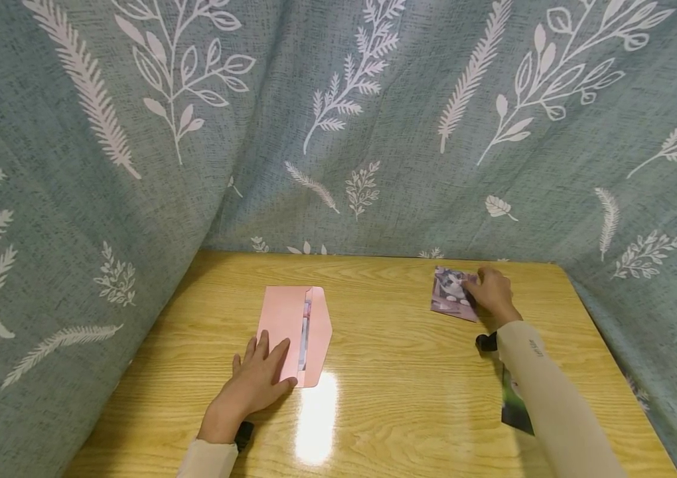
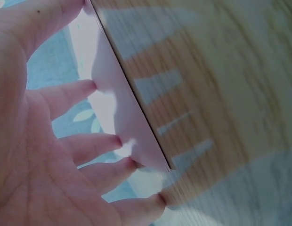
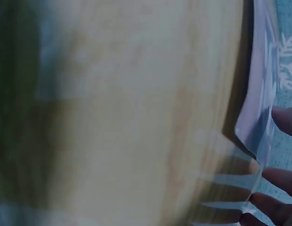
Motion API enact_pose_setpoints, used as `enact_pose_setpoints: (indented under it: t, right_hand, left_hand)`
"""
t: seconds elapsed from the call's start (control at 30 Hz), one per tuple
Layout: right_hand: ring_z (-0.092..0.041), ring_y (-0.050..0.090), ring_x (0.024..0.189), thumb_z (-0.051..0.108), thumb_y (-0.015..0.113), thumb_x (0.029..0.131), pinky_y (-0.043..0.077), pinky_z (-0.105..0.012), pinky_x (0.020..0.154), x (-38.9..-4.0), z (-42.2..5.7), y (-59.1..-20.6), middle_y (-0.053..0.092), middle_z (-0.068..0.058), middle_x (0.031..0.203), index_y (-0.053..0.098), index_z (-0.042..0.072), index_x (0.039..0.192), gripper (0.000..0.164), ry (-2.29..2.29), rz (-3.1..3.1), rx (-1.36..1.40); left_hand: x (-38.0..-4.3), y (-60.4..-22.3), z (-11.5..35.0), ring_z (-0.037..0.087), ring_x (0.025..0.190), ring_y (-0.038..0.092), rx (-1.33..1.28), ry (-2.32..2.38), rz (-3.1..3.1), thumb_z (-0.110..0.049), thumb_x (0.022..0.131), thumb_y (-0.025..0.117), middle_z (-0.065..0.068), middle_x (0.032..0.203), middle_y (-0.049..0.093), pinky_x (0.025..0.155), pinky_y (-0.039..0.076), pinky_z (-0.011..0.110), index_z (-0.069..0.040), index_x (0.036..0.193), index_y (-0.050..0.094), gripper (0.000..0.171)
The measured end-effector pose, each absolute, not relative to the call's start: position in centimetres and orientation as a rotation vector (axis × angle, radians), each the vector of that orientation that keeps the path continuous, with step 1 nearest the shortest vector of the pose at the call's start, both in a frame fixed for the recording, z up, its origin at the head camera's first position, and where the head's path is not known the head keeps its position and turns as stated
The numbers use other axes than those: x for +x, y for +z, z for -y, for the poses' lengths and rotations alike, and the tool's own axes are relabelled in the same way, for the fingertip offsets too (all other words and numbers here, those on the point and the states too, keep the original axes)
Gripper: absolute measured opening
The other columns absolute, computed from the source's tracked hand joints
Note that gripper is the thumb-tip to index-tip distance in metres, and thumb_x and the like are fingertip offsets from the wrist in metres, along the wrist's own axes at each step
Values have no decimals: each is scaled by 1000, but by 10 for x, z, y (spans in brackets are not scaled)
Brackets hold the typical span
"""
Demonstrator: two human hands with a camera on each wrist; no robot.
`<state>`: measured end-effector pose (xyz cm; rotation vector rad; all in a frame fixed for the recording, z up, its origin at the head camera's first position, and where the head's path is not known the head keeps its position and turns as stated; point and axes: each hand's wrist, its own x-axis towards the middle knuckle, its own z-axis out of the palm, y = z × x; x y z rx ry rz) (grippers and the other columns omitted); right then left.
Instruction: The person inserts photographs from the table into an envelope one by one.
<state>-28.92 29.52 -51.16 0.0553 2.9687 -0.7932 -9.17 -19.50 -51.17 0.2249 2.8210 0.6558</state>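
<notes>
Pink envelope (image 1: 277,309) on left part of wooden table (image 1: 392,358), flap (image 1: 319,335) folded out rightward. Inside, printed card (image 1: 305,338) shows as narrow strip along opening; its picture mostly hidden. My left hand (image 1: 255,377) rests on envelope, fingers spread wide. My right hand (image 1: 494,295), narrow, pinches cat picture (image 1: 451,284) at right edge. Green-and-dark picture (image 1: 515,410) lies partly under my right sleeve (image 1: 553,405).
</notes>
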Motion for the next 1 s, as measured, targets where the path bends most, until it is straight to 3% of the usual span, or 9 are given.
enact_pose_setpoints:
  t: [0.37, 0.73, 1.0]
  right_hand:
    - [-59, 30, 130, 27, 62, 99, 31, -69, 102, -286, -295, -517, 41, -38, 137, 47, -13, 138, 58, -831, -2958, 114]
    - [-48, 54, 107, 11, 61, 95, 45, -59, 89, -283, -297, -518, 58, -30, 116, 56, -9, 123, 35, -1026, -3041, 210]
    - [-44, 56, 112, 10, 57, 100, 50, -51, 87, -278, -298, -518, 57, -29, 122, 51, -5, 126, 31, -1292, -2934, 281]
  left_hand:
    - [-90, -508, 194, 54, 145, 6, 222, 675, -2826, -40, 93, 71, 33, 160, 11, 105, 9, 78, -11, 156, 37, 76]
    - [-91, -509, 194, 53, 145, 5, 213, 684, -2816, -40, 93, 71, 33, 160, 10, 105, 9, 78, -12, 156, 37, 76]
    - [-90, -509, 193, 54, 145, 5, 219, 692, -2817, -40, 93, 71, 33, 160, 10, 105, 9, 78, -12, 156, 38, 76]
